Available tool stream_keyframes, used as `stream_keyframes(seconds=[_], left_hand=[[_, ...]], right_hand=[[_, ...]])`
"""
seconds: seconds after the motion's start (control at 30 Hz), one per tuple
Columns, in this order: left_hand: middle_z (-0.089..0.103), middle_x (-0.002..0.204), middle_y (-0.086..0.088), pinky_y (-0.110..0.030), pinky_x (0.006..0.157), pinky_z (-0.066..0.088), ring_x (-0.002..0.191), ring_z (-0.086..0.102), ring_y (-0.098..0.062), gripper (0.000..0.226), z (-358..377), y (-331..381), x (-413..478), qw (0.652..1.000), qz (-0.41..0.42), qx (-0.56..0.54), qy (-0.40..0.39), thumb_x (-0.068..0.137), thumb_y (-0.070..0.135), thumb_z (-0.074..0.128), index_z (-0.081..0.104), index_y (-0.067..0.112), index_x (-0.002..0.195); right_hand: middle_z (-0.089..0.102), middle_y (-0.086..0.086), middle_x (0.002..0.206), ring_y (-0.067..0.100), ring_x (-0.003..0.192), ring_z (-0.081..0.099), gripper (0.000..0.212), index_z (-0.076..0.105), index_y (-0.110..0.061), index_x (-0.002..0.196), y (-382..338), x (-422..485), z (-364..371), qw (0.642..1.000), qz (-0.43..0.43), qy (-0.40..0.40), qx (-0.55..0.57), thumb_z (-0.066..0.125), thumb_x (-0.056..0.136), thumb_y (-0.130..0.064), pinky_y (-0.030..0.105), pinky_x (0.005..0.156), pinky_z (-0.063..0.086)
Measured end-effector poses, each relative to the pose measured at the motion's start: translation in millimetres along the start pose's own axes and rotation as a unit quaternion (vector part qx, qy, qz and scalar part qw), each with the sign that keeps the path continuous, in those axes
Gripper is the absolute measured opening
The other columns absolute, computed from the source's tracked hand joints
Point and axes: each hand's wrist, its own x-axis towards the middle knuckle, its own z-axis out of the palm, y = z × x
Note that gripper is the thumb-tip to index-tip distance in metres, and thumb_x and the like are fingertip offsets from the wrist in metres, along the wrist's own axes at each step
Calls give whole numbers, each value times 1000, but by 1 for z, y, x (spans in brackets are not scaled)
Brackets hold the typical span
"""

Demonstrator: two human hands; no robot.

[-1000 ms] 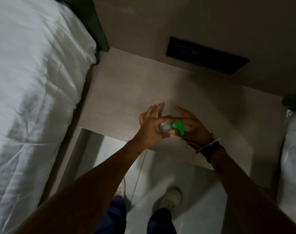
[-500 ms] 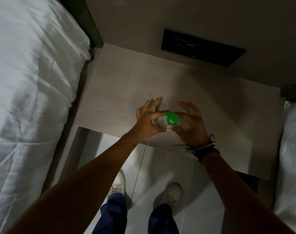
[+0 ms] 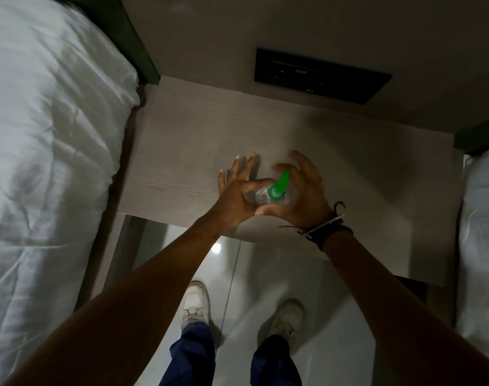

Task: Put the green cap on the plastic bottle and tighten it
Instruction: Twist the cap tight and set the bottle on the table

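A small clear plastic bottle (image 3: 261,196) is held above the front edge of a pale wooden nightstand (image 3: 187,140). A green cone-shaped cap (image 3: 278,186) sits on its top, tip pointing away from me. My left hand (image 3: 237,193) grips the bottle between thumb and forefinger, the other fingers spread out. My right hand (image 3: 302,196) curls around the cap side, thumb under the bottle, fingers arched over the cap. Most of the bottle's body is hidden by both hands.
A bed with white sheets (image 3: 48,151) lies on the left, another white bed edge (image 3: 480,218) on the right. A black switch panel (image 3: 318,75) is on the wall behind the nightstand. Below are glossy floor tiles (image 3: 243,277) and my white shoes (image 3: 194,305).
The green cap has turned from a flat sideways look to standing on the bottle's top with its tip pointing away. My right hand has rotated around it. Both hands stay over the nightstand's front edge.
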Motion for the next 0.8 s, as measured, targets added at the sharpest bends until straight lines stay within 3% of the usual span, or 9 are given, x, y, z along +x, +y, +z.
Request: stream_keyframes(seconds=[0.13,0.23,0.33,0.4,0.47,0.53,0.63,0.7,0.8], left_hand=[[7,161,1,-53,111,-13,146,-12,-22,59,-2,6,1,1000,0,-4,-17,66,50,75,48,56,118],[8,161,-1,-55,113,-11,147,-9,-25,54,-4,7,0,1000,-5,14,-13,69,45,76,58,43,119],[7,161,-3,-56,114,-10,147,-10,-27,57,-4,7,-1,1000,-9,16,-24,69,37,78,58,37,123],[5,161,-1,-54,114,-11,147,-12,-26,59,-6,9,0,999,-12,7,-29,69,41,77,57,39,124],[5,161,1,-52,113,-12,147,-12,-24,60,-7,9,2,999,-14,-4,-33,68,46,76,55,42,124],[6,161,2,-52,113,-11,147,-11,-23,58,-6,7,2,1000,-9,-8,-28,68,46,76,57,41,123],[8,161,1,-52,113,-9,147,-8,-24,56,-2,4,0,1000,-11,-11,-19,69,45,76,57,42,121],[8,161,1,-52,113,-8,147,-8,-24,57,-1,4,1,999,-19,-1,-26,68,45,76,57,42,121],[7,161,4,-48,113,-10,147,-9,-21,61,-4,7,3,999,-29,-9,-37,65,47,78,56,44,121]], right_hand=[[56,18,129,38,121,46,45,68,-6,93,12,-6,0,998,-29,-1,63,82,56,-27,61,98,41],[62,9,114,28,110,54,68,61,-13,98,9,-3,5,999,25,41,13,88,43,-44,53,92,45],[50,11,128,27,117,49,89,54,-14,113,9,-2,10,998,37,17,54,90,38,-47,46,99,44],[46,13,137,27,125,43,73,58,-11,112,13,-2,8,996,14,7,93,89,50,-35,33,105,38],[55,12,130,26,121,48,51,65,-9,100,14,-4,7,996,-3,27,87,85,57,-28,39,102,43],[64,7,116,23,110,55,53,64,-14,96,8,-5,8,996,16,59,57,86,53,-35,51,92,47],[63,5,115,23,108,57,61,62,-17,91,4,-7,9,995,42,91,5,86,45,-49,50,91,47],[55,10,128,25,119,50,67,60,-14,103,7,-9,7,995,36,74,64,88,49,-41,41,99,42],[58,13,126,28,120,49,46,65,-6,102,12,-11,3,992,0,62,109,85,62,-15,36,103,41]])
